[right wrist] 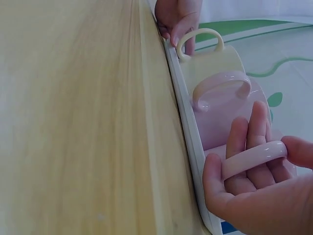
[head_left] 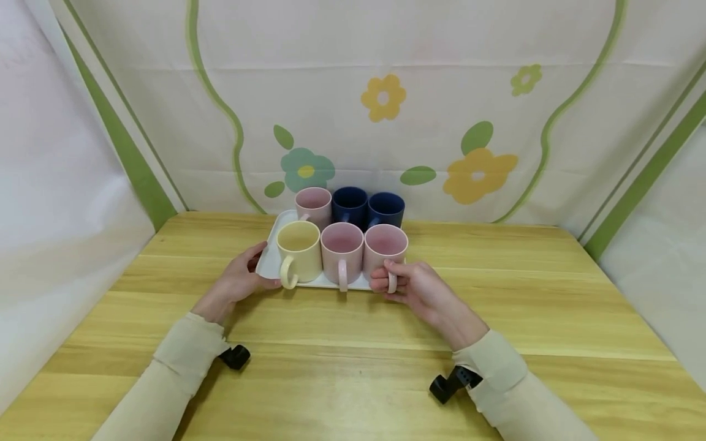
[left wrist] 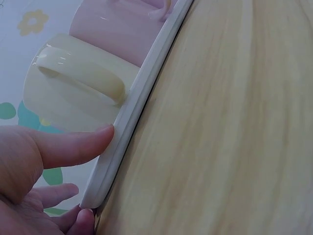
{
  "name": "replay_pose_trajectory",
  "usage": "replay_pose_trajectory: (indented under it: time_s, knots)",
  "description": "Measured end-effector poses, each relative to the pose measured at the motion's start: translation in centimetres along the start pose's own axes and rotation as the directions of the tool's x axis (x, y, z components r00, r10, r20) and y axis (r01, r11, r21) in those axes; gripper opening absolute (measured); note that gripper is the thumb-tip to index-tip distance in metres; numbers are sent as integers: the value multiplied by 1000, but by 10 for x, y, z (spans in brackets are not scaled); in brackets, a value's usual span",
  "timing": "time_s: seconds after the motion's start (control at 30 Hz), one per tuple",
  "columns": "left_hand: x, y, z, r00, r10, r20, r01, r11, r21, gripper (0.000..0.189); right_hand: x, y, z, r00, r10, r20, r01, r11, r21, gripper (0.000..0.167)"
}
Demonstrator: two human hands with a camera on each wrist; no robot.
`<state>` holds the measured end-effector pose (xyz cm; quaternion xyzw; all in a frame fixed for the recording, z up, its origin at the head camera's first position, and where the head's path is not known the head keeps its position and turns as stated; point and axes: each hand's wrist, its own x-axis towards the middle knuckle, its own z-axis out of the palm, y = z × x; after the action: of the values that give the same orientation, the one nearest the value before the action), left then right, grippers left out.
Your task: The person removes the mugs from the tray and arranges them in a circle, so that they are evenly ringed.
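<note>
A white tray [head_left: 269, 262] carries several mugs in two rows. My left hand [head_left: 241, 275] holds the tray's front left corner; in the left wrist view its thumb [left wrist: 80, 147] lies against the front rim, with fingertips at the corner. Nearest to that hand is a yellow mug [head_left: 306, 260], then a pink mug [head_left: 333, 263]. With fingers through the handle [right wrist: 254, 157] and the thumb at its top, my right hand [head_left: 416, 288] grips the front right pink mug [head_left: 380, 248], which stands at the tray's right end. All front handles point toward me.
Behind the front row stand another pink mug [head_left: 314, 208] and two dark blue mugs [head_left: 350, 211]. The wooden table [head_left: 342, 367] reaches back to a white curtain [head_left: 353, 37] with printed flowers, close behind the tray. More white cloth hangs at both sides.
</note>
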<state>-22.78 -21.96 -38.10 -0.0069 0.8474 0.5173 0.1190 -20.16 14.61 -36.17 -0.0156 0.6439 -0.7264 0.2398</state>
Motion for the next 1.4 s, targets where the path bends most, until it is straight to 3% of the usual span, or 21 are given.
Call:
replay_pose_trajectory:
  time_s: [0.47, 0.77, 1.13, 1.4]
  knots:
    - [3, 3, 2, 1000, 1, 6, -1, 1000, 8, 109, -7, -2, 4, 996, 10, -90, -7, 1000, 29, 37]
    - [0, 4, 1, 1000, -13, 0, 13, 1000, 21, 108, -7, -2, 8, 995, 15, -96, -8, 997, 77, 39]
    - [1, 1, 1, 1000, -8, 3, 8, 1000, 21, 107, -10, -2, 16, 993, -2, -119, 29, 974, 225, 32]
    - [-1, 0, 1, 1000, -16, -5, 16, 1000, 23, 106, -16, -8, 19, 985, -34, -169, 70, 974, 213, 30]
